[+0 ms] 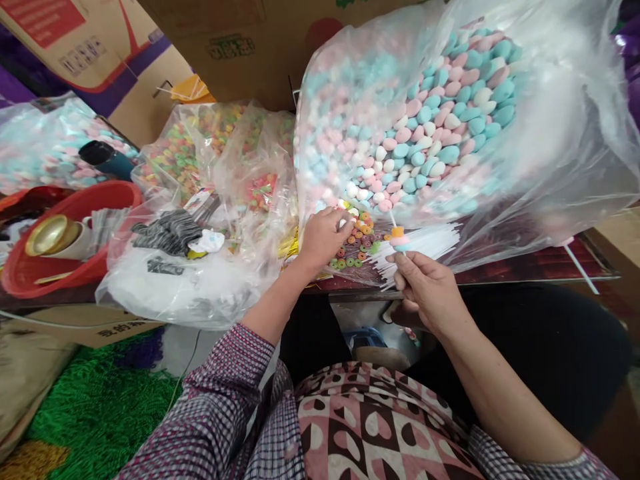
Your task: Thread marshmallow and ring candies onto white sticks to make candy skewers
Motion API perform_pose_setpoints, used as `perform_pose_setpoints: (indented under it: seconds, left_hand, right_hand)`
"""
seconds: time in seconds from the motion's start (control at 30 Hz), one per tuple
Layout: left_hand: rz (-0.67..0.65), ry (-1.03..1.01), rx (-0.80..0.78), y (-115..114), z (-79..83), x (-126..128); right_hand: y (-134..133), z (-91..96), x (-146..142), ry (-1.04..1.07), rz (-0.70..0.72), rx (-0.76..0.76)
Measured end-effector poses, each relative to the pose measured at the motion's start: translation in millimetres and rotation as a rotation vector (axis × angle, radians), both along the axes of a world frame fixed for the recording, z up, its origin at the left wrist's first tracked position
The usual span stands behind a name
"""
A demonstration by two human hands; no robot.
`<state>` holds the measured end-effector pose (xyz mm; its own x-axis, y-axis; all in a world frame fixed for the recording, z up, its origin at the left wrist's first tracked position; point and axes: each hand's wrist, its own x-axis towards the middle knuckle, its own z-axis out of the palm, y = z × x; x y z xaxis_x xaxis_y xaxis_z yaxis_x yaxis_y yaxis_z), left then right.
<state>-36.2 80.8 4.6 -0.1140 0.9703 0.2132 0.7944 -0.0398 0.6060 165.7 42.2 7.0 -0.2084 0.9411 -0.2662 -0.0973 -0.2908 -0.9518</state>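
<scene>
My right hand [427,290] is closed on a thin white stick, held upright between thumb and fingers. Threaded on the stick are an orange gummy candy [397,232] and, below it, a pink and blue marshmallow [400,244]. Above the orange piece the bare stick tip shows. My left hand [325,237] reaches to the small candies, fingers curled, with a white piece [343,222] that looks like a marshmallow at its fingertips. Beside it lie ring-shaped gummies [353,250] in orange, red and green. A fan of loose white sticks [430,245] lies behind my right hand.
A big clear bag of pastel marshmallows [425,143] fills the back right. Bags of coloured gummies [200,133] stand at back left. A red basin [113,193] holds a gold bowl [53,235]. Grey striped cloth [167,232] lies on plastic. Cardboard boxes [235,67] stand behind.
</scene>
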Motion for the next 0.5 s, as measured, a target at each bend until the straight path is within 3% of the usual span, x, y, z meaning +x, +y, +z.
perform_pose_setpoints:
  seconds: [0.1, 0.2, 0.33, 0.5]
  left_hand:
    - [-0.008, -0.572, -0.060, -12, 0.2, 5]
    - [-0.092, -0.920, -0.109, -25, -2.4, 18]
    - [-0.131, -1.049, -0.082, -35, -11.6, 32]
    - [-0.068, -1.161, -0.066, -38, -16.0, 38]
  right_hand:
    - [17, 9.1, -15, 0.007, 0.019, 0.037]
    - [28, 10.8, -26, 0.072, 0.078, 0.031]
    - [26, 5.9, -26, 0.136, 0.119, -0.047]
    - [19, 1.3, -17, 0.163, 0.100, -0.061]
